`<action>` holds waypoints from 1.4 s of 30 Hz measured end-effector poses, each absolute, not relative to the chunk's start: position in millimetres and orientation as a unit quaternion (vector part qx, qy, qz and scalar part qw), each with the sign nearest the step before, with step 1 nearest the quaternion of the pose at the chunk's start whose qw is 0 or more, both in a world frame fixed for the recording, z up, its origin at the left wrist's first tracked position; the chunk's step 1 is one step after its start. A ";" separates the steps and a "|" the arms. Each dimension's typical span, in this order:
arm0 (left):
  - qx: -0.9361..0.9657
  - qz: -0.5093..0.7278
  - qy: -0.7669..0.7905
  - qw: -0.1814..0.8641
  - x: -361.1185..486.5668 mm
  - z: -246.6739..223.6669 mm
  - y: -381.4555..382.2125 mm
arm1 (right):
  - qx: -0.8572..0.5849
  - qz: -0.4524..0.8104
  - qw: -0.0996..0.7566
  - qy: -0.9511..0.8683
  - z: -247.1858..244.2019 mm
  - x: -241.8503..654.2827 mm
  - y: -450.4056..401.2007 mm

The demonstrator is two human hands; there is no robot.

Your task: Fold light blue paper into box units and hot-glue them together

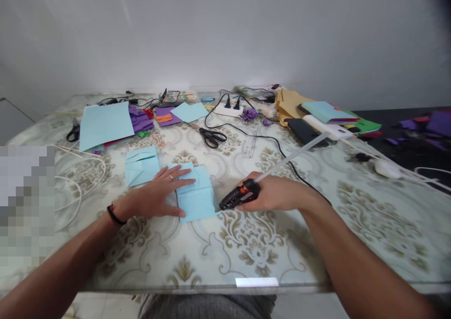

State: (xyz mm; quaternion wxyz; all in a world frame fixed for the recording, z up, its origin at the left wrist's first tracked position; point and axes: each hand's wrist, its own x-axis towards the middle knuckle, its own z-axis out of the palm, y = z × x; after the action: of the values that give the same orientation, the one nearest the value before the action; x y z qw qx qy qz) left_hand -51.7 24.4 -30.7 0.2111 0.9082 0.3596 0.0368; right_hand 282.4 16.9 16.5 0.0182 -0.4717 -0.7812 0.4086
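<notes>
My left hand [165, 192] lies with its fingers spread on a folded light-blue paper [197, 201], pressing it against the tabletop. In my right hand [271, 192] is a black hot glue gun [239, 194], its nozzle at the right edge of that paper, near the lower corner. A long translucent glue stick [292, 157] juts from the back of the gun. Left of the paper, partly behind my left hand, rests another folded light-blue paper [143, 166] with a pocket-like flap. My right fingers are mostly hidden behind the gun.
Black scissors [211, 136] and a clear ruler [249, 146] lie beyond the papers. A power strip [229, 109] with black plugs stands at the back, its cord [278, 145] curving rightward. Light-blue sheets [105, 124] are at left; a phone-like black object [303, 132] and white cables are at right.
</notes>
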 end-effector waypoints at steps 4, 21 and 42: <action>0.912 0.045 0.345 0.217 -54.6 -31.1 25.9 | -0.438 0.426 0.052 -0.790 15.5 280.1 15.8; 0.911 0.049 0.347 0.218 -51.5 -35.9 24.9 | -0.330 0.238 0.228 -0.884 -18.5 212.8 -8.8; 0.909 0.043 0.349 0.225 -49.9 -35.5 24.1 | -0.334 0.197 0.186 -0.903 -29.0 211.6 -9.7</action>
State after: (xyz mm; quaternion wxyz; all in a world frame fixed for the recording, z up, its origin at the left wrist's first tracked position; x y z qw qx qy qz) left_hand -49.9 24.1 -35.5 0.2251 0.9086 0.3493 0.0427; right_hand 211.6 -9.7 -29.0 0.1862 -0.3345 -0.9026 0.1969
